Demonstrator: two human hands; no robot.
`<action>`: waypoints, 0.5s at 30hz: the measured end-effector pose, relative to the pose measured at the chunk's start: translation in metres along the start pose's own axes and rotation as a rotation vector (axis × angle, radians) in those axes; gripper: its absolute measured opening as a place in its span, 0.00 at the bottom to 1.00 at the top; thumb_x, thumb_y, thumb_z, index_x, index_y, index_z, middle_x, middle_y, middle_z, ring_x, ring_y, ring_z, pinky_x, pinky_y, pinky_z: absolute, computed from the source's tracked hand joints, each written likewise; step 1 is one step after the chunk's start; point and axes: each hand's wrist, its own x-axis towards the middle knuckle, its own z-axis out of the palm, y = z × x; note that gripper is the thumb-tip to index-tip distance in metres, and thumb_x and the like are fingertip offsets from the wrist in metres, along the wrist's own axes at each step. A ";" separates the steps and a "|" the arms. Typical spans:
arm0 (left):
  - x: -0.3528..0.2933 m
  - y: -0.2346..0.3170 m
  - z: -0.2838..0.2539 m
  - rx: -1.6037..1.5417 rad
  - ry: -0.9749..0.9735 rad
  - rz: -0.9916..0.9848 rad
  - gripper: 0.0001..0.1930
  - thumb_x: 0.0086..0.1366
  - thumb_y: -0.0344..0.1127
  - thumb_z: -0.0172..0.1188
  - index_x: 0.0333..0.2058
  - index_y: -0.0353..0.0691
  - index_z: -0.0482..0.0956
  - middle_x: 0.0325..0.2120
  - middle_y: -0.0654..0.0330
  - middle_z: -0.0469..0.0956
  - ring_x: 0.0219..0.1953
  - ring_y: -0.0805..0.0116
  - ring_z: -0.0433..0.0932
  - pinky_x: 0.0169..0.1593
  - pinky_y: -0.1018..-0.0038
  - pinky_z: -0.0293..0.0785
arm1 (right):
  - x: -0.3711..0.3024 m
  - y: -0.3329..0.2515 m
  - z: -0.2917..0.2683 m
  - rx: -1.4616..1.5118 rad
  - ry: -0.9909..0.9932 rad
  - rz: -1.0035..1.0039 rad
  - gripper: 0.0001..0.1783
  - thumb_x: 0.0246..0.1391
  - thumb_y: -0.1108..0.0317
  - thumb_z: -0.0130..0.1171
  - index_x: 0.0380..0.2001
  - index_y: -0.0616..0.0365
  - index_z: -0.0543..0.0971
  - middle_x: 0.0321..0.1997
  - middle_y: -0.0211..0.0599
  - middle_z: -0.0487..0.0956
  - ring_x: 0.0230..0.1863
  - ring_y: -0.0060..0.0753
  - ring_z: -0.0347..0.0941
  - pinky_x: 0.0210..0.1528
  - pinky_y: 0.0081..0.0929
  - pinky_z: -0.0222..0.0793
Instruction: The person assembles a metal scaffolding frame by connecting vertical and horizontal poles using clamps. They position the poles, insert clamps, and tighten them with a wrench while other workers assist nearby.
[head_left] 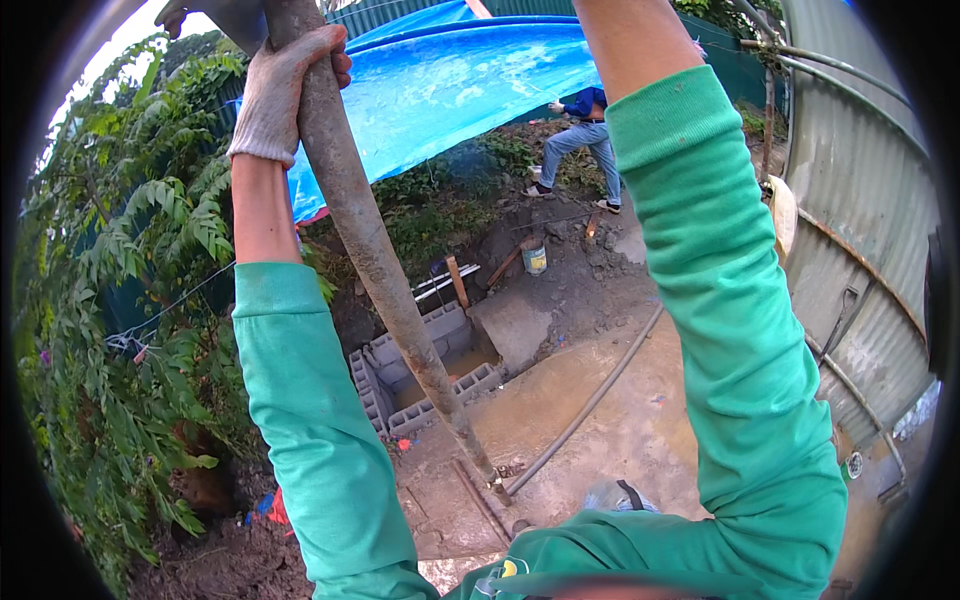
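My left hand (275, 100), in a whitish knit glove with bare fingertips showing, is raised and wrapped round a long rusty metal pipe (375, 255). The pipe slants from the top edge down to the wet ground near my body, its lower end close to a thinner pipe (590, 405) lying there. At its upper end, just above my left hand, a grey piece (228, 18) shows in part; its kind I cannot make out. My right arm reaches up past the top edge, so that hand is out of sight. A blue tarp (470, 90) stretches behind the pipe.
Below lies a pit walled with hollow concrete blocks (372, 395), holding muddy water. A bucket (535, 256) stands on the mud. Farther back, another person (585, 150) in jeans stands under the tarp. Bushes (130, 270) line the left, a corrugated metal fence (860, 240) the right.
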 end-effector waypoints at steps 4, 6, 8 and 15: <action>-0.031 -0.032 0.001 -0.478 -0.176 -0.035 0.25 0.63 0.35 0.72 0.55 0.31 0.74 0.34 0.55 0.80 0.31 0.65 0.83 0.35 0.68 0.83 | -0.007 -0.007 -0.003 0.052 0.052 0.040 0.33 0.71 0.41 0.43 0.43 0.55 0.89 0.43 0.55 0.87 0.49 0.59 0.85 0.55 0.51 0.79; -0.045 -0.043 0.002 -0.558 -0.223 -0.047 0.28 0.63 0.34 0.72 0.57 0.31 0.72 0.33 0.56 0.79 0.30 0.65 0.82 0.34 0.68 0.83 | -0.006 -0.011 -0.004 0.061 0.073 0.099 0.32 0.70 0.40 0.45 0.43 0.54 0.89 0.43 0.56 0.87 0.49 0.60 0.85 0.56 0.50 0.78; -0.053 -0.052 0.004 -0.594 -0.215 -0.019 0.28 0.63 0.34 0.72 0.58 0.31 0.71 0.33 0.55 0.79 0.29 0.66 0.82 0.33 0.67 0.82 | -0.004 -0.016 -0.003 0.029 0.074 0.112 0.31 0.69 0.39 0.48 0.43 0.53 0.89 0.43 0.56 0.87 0.50 0.60 0.84 0.57 0.49 0.78; -0.056 -0.049 0.008 -0.623 -0.189 -0.020 0.24 0.60 0.33 0.72 0.51 0.33 0.74 0.30 0.59 0.79 0.25 0.70 0.80 0.30 0.71 0.80 | -0.005 -0.040 -0.002 -0.111 0.137 0.156 0.32 0.70 0.39 0.47 0.44 0.55 0.88 0.43 0.55 0.87 0.49 0.60 0.84 0.56 0.51 0.77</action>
